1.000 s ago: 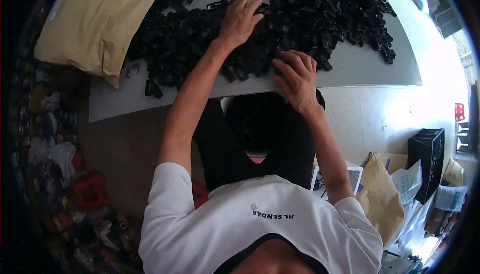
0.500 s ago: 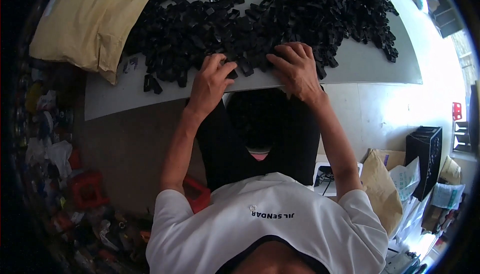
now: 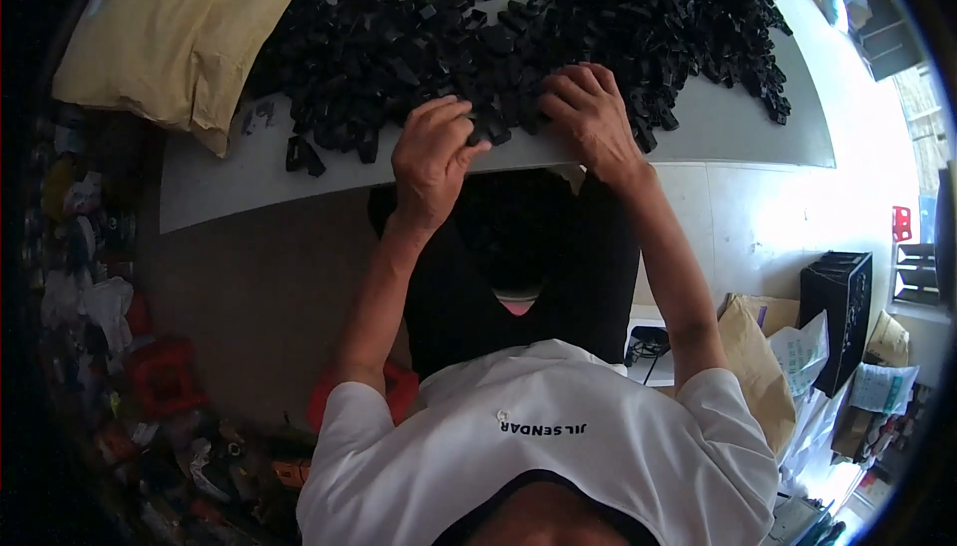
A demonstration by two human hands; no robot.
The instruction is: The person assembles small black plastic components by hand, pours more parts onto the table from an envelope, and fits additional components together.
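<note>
A wide heap of small black plastic pieces [image 3: 399, 72] covers much of the pale tabletop [image 3: 239, 187]. My left hand [image 3: 434, 157] is at the heap's near edge, fingers curled and thumb standing apart toward the right. A few loose black pieces [image 3: 490, 127] lie just beyond that thumb. To the right, my right hand [image 3: 595, 125] reaches over the heap's edge with bent, slightly spread fingers. Its fingertips touch or hover just over the black pieces; which of these I cannot tell. No piece shows plainly in either hand.
A large brown paper sack [image 3: 189, 37] rests on the table's left end. Between my knees, below the table edge, is a dark round opening with a pale rim [image 3: 515, 299]. Red plastic stools [image 3: 164, 376] and clutter stand left; a black crate [image 3: 835, 317] and bags stand right.
My left hand has shifted right and slightly nearer, turning so its thumb points right. My right hand has moved a little farther over the heap. The whole view has shifted slightly.
</note>
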